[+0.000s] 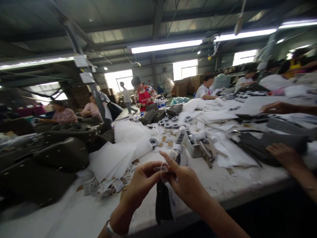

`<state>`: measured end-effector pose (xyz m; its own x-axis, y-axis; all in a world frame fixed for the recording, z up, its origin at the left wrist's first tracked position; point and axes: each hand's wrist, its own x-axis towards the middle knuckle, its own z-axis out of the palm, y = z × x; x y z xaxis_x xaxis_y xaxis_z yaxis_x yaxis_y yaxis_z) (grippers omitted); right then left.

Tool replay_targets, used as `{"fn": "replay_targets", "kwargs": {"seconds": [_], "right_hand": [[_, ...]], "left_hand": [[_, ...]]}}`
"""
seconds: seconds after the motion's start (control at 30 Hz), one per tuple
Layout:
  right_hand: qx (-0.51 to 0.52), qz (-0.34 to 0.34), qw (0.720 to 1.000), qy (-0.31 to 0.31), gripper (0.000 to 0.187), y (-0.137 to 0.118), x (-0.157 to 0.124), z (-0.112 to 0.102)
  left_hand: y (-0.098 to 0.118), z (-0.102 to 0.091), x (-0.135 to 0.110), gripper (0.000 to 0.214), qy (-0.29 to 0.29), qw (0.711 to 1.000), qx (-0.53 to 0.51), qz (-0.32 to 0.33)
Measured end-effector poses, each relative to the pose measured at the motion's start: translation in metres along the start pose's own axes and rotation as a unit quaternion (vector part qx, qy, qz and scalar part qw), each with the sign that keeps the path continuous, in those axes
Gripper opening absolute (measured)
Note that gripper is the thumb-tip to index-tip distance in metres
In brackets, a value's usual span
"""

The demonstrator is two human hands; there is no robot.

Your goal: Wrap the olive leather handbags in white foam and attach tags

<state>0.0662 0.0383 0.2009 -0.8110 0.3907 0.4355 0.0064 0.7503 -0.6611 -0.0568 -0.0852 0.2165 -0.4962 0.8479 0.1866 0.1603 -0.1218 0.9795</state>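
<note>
Above the front of the worktable, my left hand (142, 183) and my right hand (185, 185) meet with fingers pinched together. Between them runs a thin white string (161, 172), looped near the fingertips. Something small and pale sits at the pinch, partly hidden by my fingers. My right index finger points up and away while the other fingers curl in. A dark strap-like piece (162, 203) hangs just below my hands; whether it is tied to the string I cannot tell. Close behind them lie small tags (116, 185) in a loose heap.
Dark bags (56, 165) pile up at left. White sheets (111, 158) and a tape dispenser (192, 145) lie beyond my hands, with tape rolls (174, 125) farther back. At right a co-worker's hand (284, 155) rests on a dark bag (269, 145). A slanted post (99, 102) rises at left.
</note>
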Motion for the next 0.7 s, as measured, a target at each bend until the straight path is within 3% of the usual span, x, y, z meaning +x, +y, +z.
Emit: {"fn": "replay_targets", "kwargs": {"seconds": [0.13, 0.23, 0.3, 0.4, 0.47, 0.5, 0.57, 0.7], "right_hand": [[0.027, 0.017, 0.999, -0.013, 0.077, -0.004, 0.000, -0.003], [0.138, 0.004, 0.990, -0.017, 0.080, -0.006, -0.003, -0.007], [0.259, 0.006, 0.966, -0.015, 0.077, -0.007, -0.005, -0.008], [0.459, 0.050, 0.887, 0.000, 0.067, -0.008, -0.009, -0.006], [0.510, 0.083, 0.856, 0.028, 0.057, -0.008, -0.012, -0.003], [0.497, 0.090, 0.862, 0.049, 0.051, -0.008, -0.014, -0.002], [0.417, 0.082, 0.901, 0.084, 0.040, -0.006, -0.017, 0.002], [0.251, 0.031, 0.964, 0.077, 0.032, 0.002, -0.024, 0.009]], "left_hand": [[-0.004, -0.001, -0.003, 0.024, 0.024, 0.974, 0.191, 0.120], [-0.009, -0.008, -0.006, 0.023, 0.032, 0.930, 0.277, 0.238], [-0.011, -0.012, -0.010, 0.027, 0.048, 0.911, 0.307, 0.272], [-0.011, -0.017, -0.018, 0.031, 0.115, 0.910, 0.328, 0.228], [-0.010, -0.018, -0.025, 0.035, 0.171, 0.926, 0.299, 0.152], [-0.009, -0.018, -0.028, 0.038, 0.201, 0.934, 0.272, 0.116], [-0.006, -0.014, -0.034, 0.043, 0.251, 0.941, 0.213, 0.073], [-0.002, -0.002, -0.050, 0.034, 0.316, 0.926, 0.170, 0.121]]}}
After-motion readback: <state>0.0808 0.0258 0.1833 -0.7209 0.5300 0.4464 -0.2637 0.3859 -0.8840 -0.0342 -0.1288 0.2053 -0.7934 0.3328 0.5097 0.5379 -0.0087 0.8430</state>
